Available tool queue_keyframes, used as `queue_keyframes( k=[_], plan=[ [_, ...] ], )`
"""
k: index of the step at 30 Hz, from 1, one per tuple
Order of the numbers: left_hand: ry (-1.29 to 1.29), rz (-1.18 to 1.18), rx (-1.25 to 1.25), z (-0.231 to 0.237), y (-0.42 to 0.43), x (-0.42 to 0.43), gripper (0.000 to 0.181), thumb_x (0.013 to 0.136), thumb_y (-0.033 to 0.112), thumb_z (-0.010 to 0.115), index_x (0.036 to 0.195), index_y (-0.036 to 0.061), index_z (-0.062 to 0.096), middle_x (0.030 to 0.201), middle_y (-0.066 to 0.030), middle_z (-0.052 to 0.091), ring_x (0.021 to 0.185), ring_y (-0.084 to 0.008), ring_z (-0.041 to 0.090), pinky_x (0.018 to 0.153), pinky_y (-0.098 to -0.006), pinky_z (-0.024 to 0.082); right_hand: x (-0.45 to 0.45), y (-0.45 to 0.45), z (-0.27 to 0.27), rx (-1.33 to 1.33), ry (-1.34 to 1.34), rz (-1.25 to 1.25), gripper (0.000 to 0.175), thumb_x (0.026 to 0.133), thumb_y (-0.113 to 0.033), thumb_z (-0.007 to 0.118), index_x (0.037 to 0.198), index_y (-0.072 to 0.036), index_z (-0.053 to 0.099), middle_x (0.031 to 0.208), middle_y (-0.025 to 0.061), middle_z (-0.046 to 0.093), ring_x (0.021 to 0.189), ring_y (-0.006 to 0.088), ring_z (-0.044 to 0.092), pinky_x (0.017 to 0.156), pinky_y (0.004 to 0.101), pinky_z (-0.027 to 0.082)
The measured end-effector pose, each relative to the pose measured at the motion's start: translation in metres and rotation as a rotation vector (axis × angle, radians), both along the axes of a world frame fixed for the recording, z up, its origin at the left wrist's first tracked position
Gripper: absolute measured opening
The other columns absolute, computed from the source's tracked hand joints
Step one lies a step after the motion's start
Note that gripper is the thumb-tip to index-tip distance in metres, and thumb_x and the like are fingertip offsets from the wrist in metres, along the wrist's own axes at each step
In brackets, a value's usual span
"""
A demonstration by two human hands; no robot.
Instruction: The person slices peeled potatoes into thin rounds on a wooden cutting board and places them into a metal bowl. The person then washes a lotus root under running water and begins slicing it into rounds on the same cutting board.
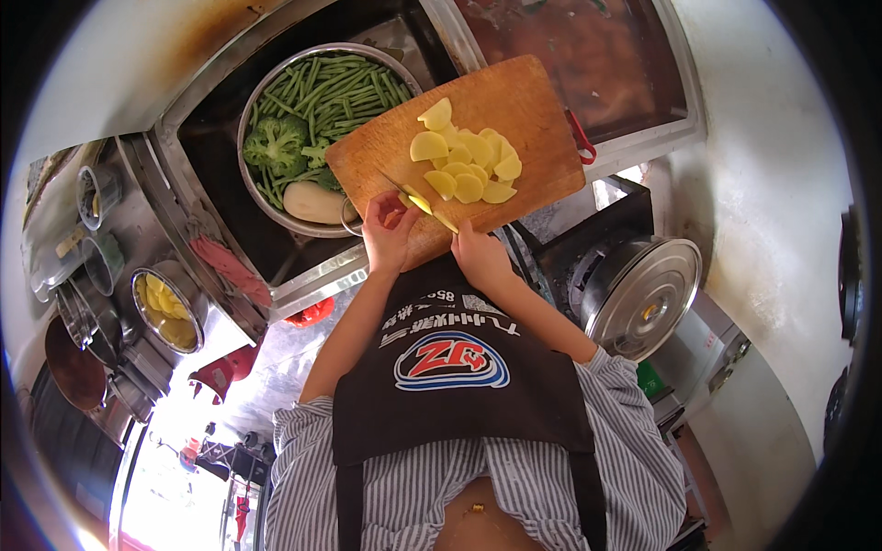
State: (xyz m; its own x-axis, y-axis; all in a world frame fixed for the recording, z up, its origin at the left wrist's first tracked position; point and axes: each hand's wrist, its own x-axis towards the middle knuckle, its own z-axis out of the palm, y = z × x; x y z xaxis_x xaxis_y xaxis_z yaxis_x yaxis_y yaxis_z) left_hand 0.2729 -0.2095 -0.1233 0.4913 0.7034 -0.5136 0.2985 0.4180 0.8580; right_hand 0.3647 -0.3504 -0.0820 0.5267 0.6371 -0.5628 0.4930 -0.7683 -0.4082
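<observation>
A wooden cutting board (544, 103) lies across the sink's divider and front edge, bearing a pile of cut yellow potato slices (475, 155). My right hand (482, 258) grips a kitchen knife (391, 180) over the board's near side; its handle is hidden in my fingers. Thin potato slices (419, 202) lie along the blade, which I see nearly edge-on. At the blade's left side, my left hand (386, 231) has its fingers curled, with thumb and fingertips at these slices. Left of the board, a steel basin (242, 148) holds green beans (331, 89), broccoli (275, 144) and a peeled potato (313, 202).
The basin stands in a dark sink compartment (213, 172); reddish-brown liquid is in the right one (586, 62). A steel bowl of yellow pieces (165, 306) sits at left, near a pink cloth (231, 268). A lidded pot (644, 296) stands at right. Something red (582, 138) shows beside the board.
</observation>
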Motion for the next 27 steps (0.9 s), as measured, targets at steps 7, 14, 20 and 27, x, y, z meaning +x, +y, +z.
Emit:
queue_keyframes(
  k=[7, 14, 20, 27],
  plan=[
    [-0.038, 0.019, -0.006, -0.001, -0.002, 0.002, 0.04, 0.08, 0.002, 0.077, 0.113, 0.0007, 0.054, 0.096, -0.0029, 0.057, 0.087, -0.0111, 0.058, 0.079, -0.0252, 0.051, 0.013, -0.009, -0.019, 0.184, 0.104, -0.147, 0.025, 0.095, -0.025, 0.051, 0.096, 0.0, 0.049, 0.067, 0.0251, 0.062, 0.064, 0.0445, 0.062, 0.06, 0.0532, 0.05],
    [-0.027, 0.057, 0.0, -0.004, -0.006, 0.003, 0.04, 0.08, 0.0, 0.076, 0.115, 0.0006, 0.055, 0.094, -0.0023, 0.058, 0.088, -0.0108, 0.058, 0.079, -0.0256, 0.052, 0.01, -0.021, 0.026, 0.065, 0.156, -0.093, 0.022, 0.094, -0.022, 0.054, 0.098, -0.001, 0.047, 0.067, 0.0254, 0.061, 0.064, 0.0457, 0.06, 0.059, 0.0547, 0.046],
    [0.023, 0.061, 0.02, -0.005, -0.008, 0.002, 0.036, 0.08, 0.0, 0.075, 0.112, -0.0008, 0.058, 0.092, -0.0028, 0.059, 0.087, -0.0111, 0.059, 0.081, -0.0261, 0.053, 0.012, -0.015, 0.035, 0.011, 0.108, -0.026, 0.02, 0.094, -0.021, 0.054, 0.097, -0.003, 0.045, 0.063, 0.0233, 0.06, 0.062, 0.0438, 0.061, 0.057, 0.054, 0.048],
    [0.038, 0.071, 0.016, -0.01, -0.009, -0.003, 0.033, 0.081, 0.002, 0.076, 0.109, -0.0019, 0.058, 0.092, -0.0031, 0.06, 0.087, -0.0109, 0.06, 0.079, -0.0255, 0.053, -0.005, -0.002, 0.008, -0.011, 0.05, -0.036, 0.021, 0.094, -0.023, 0.053, 0.094, -0.003, 0.046, 0.063, 0.0225, 0.061, 0.059, 0.0426, 0.062, 0.055, 0.0534, 0.05]
  ],
)
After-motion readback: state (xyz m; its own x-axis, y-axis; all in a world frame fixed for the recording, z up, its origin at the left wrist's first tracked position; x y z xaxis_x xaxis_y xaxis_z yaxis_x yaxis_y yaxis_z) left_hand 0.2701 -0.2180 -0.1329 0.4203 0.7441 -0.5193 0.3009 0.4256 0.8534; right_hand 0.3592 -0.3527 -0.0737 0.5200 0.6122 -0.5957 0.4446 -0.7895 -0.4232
